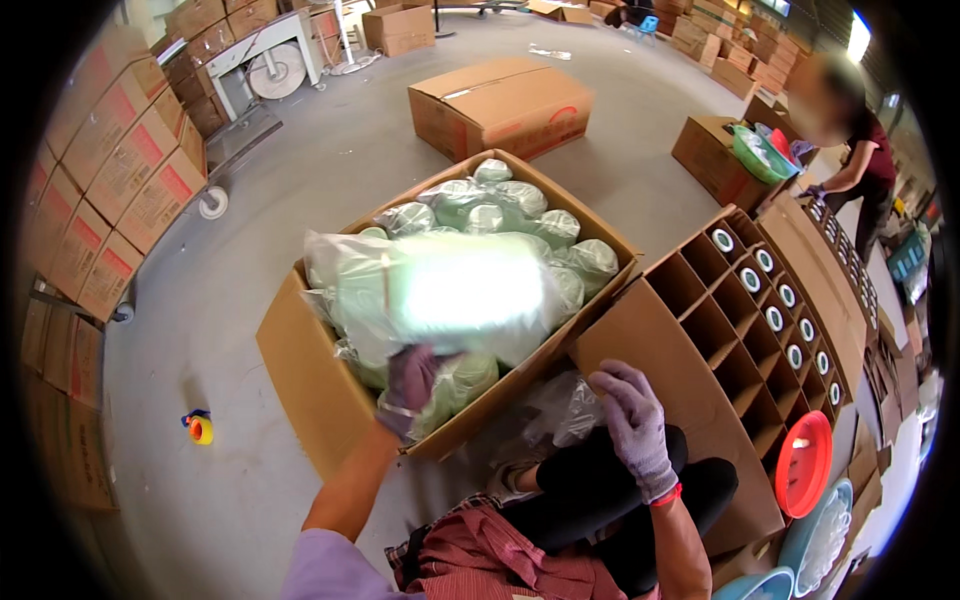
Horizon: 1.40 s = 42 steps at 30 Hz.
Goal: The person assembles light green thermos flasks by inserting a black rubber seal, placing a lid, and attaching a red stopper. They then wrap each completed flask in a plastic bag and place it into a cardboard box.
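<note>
A bulging clear plastic bag with a pale green bottle-shaped thing inside [440,290] is smeared by motion and glare above an open carton [345,420]. My left hand [412,388], in a purple-grey glove, grips its near edge. Several plastic-wrapped pale green bottles [484,218] fill the carton below. My right hand [637,430], gloved too, is raised over my knee with fingers loosely bent and apart; nothing shows in it. Crumpled clear plastic [578,412] lies beneath and left of it. At right, a carton with cardboard dividers [705,325] holds several white-topped bottles [774,318] upright.
A closed carton [500,105] sits beyond the open one. Stacked cartons [130,180] on a wheeled cart line the left. A tape roll [201,430] lies on the floor. A red basin [804,464] and a blue basin [825,535] stand at lower right. Another person [865,165] works at far right.
</note>
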{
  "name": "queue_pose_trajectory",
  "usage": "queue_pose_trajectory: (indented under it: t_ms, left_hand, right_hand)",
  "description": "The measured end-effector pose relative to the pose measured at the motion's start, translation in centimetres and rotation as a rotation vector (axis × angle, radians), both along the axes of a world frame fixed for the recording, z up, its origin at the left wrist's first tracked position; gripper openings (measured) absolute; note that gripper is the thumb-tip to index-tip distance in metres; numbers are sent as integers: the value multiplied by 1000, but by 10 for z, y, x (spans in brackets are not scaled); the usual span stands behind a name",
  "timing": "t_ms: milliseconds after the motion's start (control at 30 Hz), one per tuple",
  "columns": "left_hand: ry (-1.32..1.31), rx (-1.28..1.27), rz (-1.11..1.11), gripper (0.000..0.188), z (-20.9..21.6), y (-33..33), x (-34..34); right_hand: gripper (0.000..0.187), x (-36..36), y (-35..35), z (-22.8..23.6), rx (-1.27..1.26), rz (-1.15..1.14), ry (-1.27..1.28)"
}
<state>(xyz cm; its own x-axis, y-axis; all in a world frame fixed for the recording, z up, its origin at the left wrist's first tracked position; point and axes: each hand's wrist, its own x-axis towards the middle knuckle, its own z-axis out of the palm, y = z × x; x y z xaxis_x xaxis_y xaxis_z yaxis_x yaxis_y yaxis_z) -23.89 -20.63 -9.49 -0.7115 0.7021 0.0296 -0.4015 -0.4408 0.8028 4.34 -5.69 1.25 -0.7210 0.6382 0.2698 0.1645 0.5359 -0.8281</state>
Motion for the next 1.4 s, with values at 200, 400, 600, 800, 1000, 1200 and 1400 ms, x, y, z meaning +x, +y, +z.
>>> queue_pose_trajectory:
  t_ms: [200,400,600,800,1000,1200,1400]
  left_hand:
    - [896,-688,584,18,-143,7,-152]
    - [1257,-1293,282,31,-197,39,-201]
    - [1110,-1516,-337,35,-137,46,-207]
    - [871,-935,355,16,-64,42,-313]
    - [834,-1297,643,34,-172,67,-429]
    - [1213,-1659,48,29,-256,26,-476]
    - [1322,-2078,93,33,-224,66,-418]
  right_hand:
    - [36,-49,30,-56,210,237,-347]
    - [54,-155,45,-139,477,397,-568]
    - [66,-177,74,-211,587,160,-540]
    - [65,-177,69,-219,557,162,-420]
    - [62,-184,77,-218,550,170,-402]
    - [57,-187,79,-214,501,200,-343]
    - [57,-180,79,-210,486,186,-402]
